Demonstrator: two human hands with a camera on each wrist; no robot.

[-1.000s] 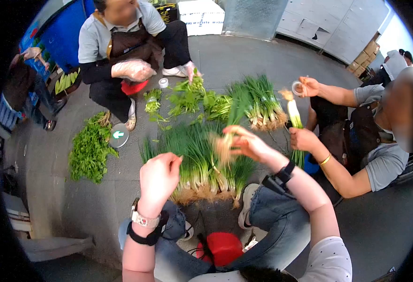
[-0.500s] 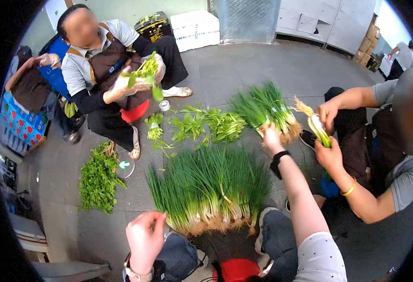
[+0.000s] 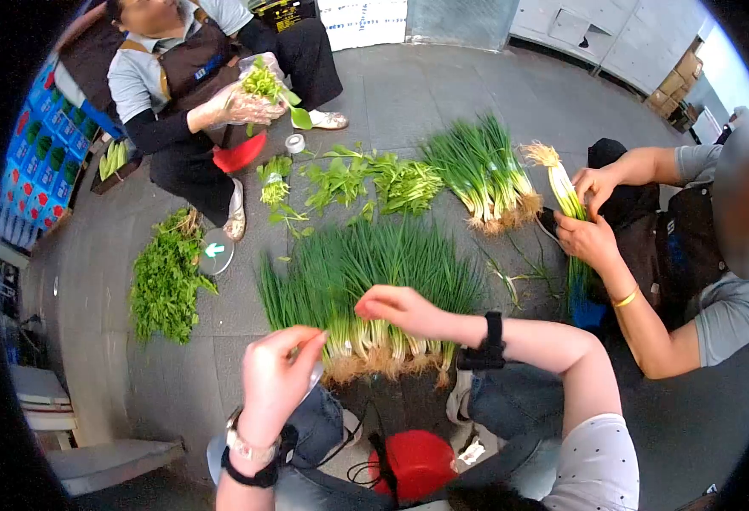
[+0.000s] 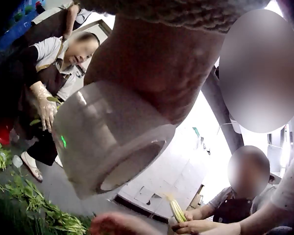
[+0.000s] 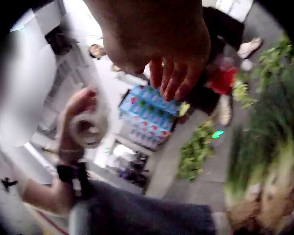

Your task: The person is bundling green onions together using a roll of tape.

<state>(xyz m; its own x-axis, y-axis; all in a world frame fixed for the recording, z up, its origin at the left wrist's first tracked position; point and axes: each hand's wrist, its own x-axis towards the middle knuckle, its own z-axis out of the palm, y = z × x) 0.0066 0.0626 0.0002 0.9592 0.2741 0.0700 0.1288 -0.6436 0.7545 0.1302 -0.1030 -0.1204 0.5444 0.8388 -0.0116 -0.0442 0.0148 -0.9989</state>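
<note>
My left hand [image 3: 272, 379] holds a wide roll of clear tape [image 4: 112, 132], which hangs below the palm in the left wrist view. Only a sliver of the roll shows in the head view, the hand covering the rest. Opposite it, my right hand [image 3: 409, 312] hovers over the front pile of scallions [image 3: 374, 264], fingers loosely bent and holding nothing. These scallions lie side by side, roots toward me. Farther off to the right rest bundled scallions [image 3: 485, 175], and a few loose stalks [image 3: 511, 281] lie nearer on the floor.
A person at right grips scallions [image 3: 566, 192]; another at upper left, in clear gloves, holds leafy greens [image 3: 262, 83]. Leafy bunches [image 3: 404, 183] and a tape roll [image 3: 295, 143] lie between. Parsley-like greens [image 3: 170, 281] are at left, a red stool [image 3: 421, 464] below me.
My right hand carried a scallion bunch to the far right pile, let it go there, and came back bare toward my left hand. The left hand has kept the tape.
</note>
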